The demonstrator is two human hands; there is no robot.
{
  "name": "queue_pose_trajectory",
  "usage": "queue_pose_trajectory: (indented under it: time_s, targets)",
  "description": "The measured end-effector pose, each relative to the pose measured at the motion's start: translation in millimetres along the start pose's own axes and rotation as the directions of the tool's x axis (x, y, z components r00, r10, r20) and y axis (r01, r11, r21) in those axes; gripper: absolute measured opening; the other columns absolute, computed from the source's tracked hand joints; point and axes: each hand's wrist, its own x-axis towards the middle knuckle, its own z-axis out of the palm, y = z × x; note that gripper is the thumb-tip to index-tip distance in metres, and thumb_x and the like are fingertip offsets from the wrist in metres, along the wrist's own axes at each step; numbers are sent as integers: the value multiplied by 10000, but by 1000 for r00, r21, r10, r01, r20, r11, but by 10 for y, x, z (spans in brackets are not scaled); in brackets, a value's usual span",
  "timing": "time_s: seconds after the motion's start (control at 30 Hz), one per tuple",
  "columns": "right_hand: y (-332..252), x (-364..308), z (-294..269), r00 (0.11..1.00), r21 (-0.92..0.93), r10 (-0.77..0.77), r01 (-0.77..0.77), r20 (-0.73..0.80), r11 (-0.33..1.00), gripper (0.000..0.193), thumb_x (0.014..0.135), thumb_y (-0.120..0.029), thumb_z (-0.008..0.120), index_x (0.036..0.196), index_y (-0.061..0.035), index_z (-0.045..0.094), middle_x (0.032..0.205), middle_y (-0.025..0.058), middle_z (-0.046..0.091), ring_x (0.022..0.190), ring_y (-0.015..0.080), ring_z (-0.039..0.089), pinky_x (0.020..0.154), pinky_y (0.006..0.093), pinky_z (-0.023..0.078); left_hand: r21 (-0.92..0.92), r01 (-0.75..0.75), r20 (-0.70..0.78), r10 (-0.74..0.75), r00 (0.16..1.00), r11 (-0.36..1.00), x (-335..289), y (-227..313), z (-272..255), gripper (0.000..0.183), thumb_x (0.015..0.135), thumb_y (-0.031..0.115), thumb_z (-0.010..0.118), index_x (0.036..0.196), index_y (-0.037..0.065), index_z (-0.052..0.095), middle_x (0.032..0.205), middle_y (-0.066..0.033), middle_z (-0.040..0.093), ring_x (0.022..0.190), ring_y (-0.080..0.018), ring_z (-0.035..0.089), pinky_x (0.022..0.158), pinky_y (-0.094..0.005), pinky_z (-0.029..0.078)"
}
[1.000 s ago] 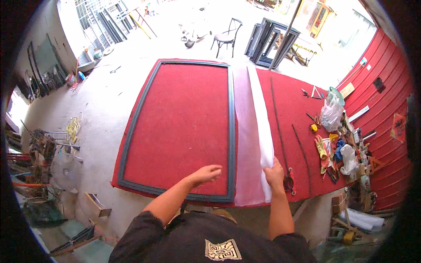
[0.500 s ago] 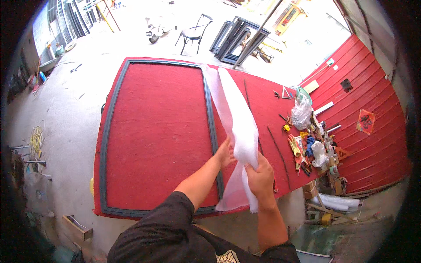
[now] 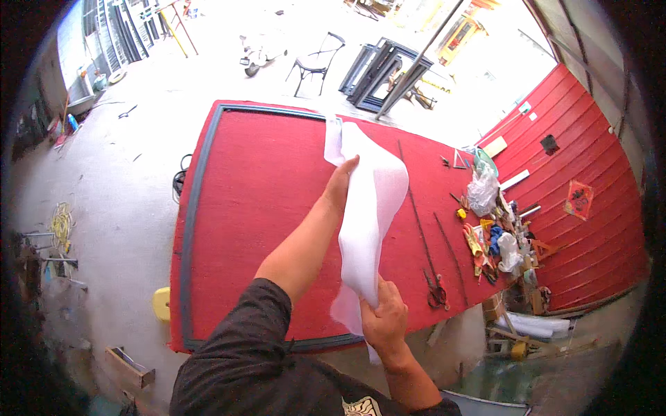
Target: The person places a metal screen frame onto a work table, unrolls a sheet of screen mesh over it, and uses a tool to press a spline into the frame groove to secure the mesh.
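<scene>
A long strip of white packing foam sheet (image 3: 368, 229), folded and bulging at its far right, stretches away from me over the red table. My left hand (image 3: 341, 182) grips its left edge toward the far end, thumb on top and fingers mostly hidden. At the near end my right hand (image 3: 385, 319) is closed round the foam, and a loose flap hangs beside it. Beneath lies a dark grey rectangular frame (image 3: 192, 208); its left and far sides show, while the foam and my left arm hide most of its right side.
Red cloth covers the table (image 3: 270, 180). Scissors (image 3: 437, 295) and two thin dark strips lie right of the foam. Gloves (image 3: 475, 239), a plastic bag (image 3: 483, 191) and tools crowd the right edge. Beyond stand a chair (image 3: 317, 64) and stacked dark frames (image 3: 385, 73).
My left hand has moved farther along the foam, while my right hand has come nearer and left. The foam has shifted left over the frame's right side. The scissors now show fully.
</scene>
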Motion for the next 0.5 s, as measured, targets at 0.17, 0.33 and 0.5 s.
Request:
queue_pose_trajectory:
  time_s: [0.17, 0.33, 0.5]
  targets:
    - [-218, 135, 327, 991, 45, -120, 117, 53, 992, 533, 911, -119, 738, 1430, -73, 631, 1050, 193, 680, 911, 425, 711, 782, 499, 570, 286, -262, 29, 265, 964, 922, -324, 1107, 65, 515, 1013, 409, 655, 1379, 53, 583, 1211, -140, 688, 1123, -304, 661, 1008, -478, 534]
    - [-843, 504, 817, 948, 152, -307, 292, 87, 944, 563, 935, -136, 740, 1466, -31, 589, 1076, 194, 684, 940, 388, 731, 792, 475, 588, 685, -459, 132, 523, 842, 566, -931, 2687, 53, 594, 973, 453, 705, 1388, 43, 588, 1098, -116, 663, 1004, -262, 639, 892, -470, 548]
    - [-1616, 914, 1171, 914, 290, -392, 348, 108, 892, 596, 953, -133, 725, 1515, -38, 554, 1097, 181, 692, 935, 338, 751, 806, 475, 608, 856, -495, 280, 669, 688, 150, -1583, 3960, 462, 610, 1020, 473, 645, 1441, 34, 605, 1167, -155, 710, 998, -246, 690, 903, -411, 587]
